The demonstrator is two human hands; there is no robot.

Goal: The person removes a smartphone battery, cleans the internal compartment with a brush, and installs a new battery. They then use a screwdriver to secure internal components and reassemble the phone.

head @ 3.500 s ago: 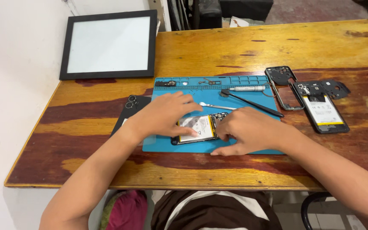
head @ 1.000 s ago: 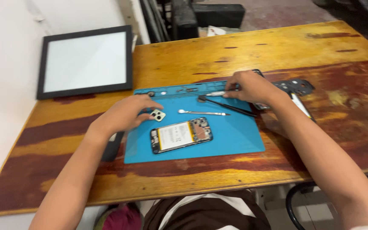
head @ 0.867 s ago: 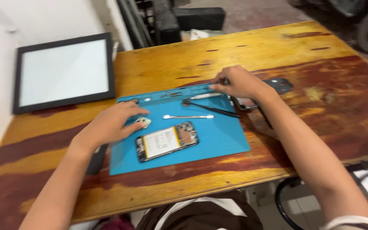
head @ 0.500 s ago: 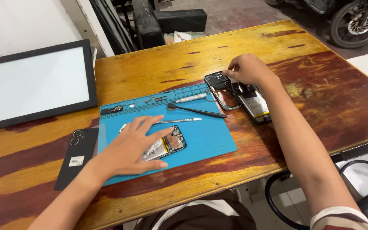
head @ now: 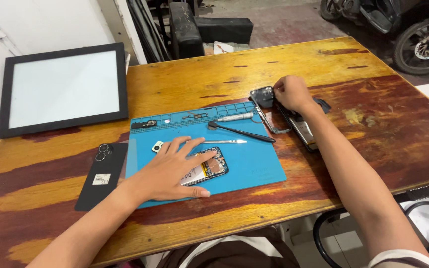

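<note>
My left hand (head: 170, 168) lies flat, fingers spread, on an opened phone (head: 209, 168) whose battery and circuit board show, on a blue repair mat (head: 254, 164). My right hand (head: 291, 92) reaches off the mat's right edge and grips a dark phone part (head: 263, 95) among the phone pieces (head: 304, 129) lying on the wooden table (head: 363, 119). A small white camera piece (head: 157, 146) sits just left of my left fingers. Tweezers (head: 224, 142), a black pry tool (head: 242, 131) and a silver screwdriver (head: 234, 117) lie on the mat between my hands.
A black phone back cover (head: 100, 173) lies left of the mat. A black-framed white panel (head: 63, 89) rests at the table's far left. A black chair (head: 194, 27) and a motorbike wheel (head: 425, 44) stand beyond the table. Cables (head: 423, 213) hang at the near right edge.
The view swung right. My right hand moved from the mat's tool tray out to the phone parts on the right. My left hand came down from the camera piece onto the opened phone.
</note>
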